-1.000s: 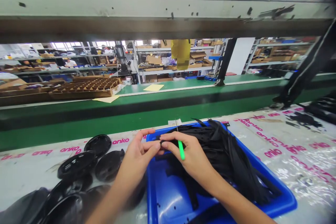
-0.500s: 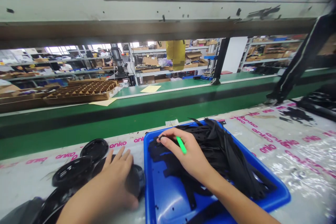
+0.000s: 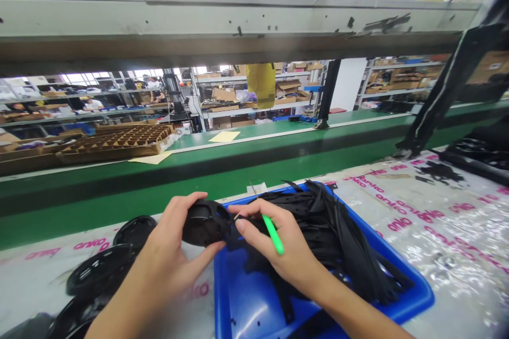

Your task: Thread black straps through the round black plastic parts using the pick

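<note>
Found loose black round covers [image 3: 101, 275] lying at far left on the bench [image 3: 437, 233], well clear of the fingers. Gripped one round black cover [image 3: 204, 222] in the left hand [image 3: 170, 246], thumb over its top edge and fingers curled under, lifted off the bench just left of the blue tray's near-left corner. Seemed mid-way through working on that cover's right edge, judging by the grip. Met that edge with the right hand [image 3: 278, 246], thumb and forefinger pinched narrow against it, remaining fingers closed on a green-handled tool [image 3: 273, 234] with its thin metal tip pointing up and away; could not tell whether anything small sat in the pinch. Called next, probably, for a steady left grip and a fine, careful touch at the rim. Had both hands touching the cover, left behind it, right beside it. Left the black strips [image 3: 345, 233] heaped further right in the blue tray [image 3: 413, 286], untouched.
</note>
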A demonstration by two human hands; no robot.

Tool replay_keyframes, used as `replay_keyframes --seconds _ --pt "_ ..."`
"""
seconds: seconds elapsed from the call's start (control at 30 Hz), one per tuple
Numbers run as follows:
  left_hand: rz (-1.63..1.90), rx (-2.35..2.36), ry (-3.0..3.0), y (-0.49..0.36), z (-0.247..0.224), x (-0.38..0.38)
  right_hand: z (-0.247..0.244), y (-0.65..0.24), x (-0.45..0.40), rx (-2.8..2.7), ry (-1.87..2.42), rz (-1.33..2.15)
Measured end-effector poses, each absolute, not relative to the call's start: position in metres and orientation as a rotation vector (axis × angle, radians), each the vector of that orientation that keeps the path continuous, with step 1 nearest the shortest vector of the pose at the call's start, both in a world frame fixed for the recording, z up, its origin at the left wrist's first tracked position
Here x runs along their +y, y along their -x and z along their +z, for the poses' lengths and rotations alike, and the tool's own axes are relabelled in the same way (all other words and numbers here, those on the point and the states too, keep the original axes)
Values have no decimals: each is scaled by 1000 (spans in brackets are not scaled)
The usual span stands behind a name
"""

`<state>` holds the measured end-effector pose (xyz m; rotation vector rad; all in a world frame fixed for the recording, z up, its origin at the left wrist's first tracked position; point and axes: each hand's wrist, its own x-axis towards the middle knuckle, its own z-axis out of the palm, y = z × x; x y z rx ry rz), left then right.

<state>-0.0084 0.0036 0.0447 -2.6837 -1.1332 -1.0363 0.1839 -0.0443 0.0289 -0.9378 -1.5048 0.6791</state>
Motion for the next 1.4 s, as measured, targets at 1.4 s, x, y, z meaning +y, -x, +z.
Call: replay_keyframes --seconds 1.4 --pt "-2355 -1930 2906 -6 45 -9 44 -207 -40 -1541 873 836"
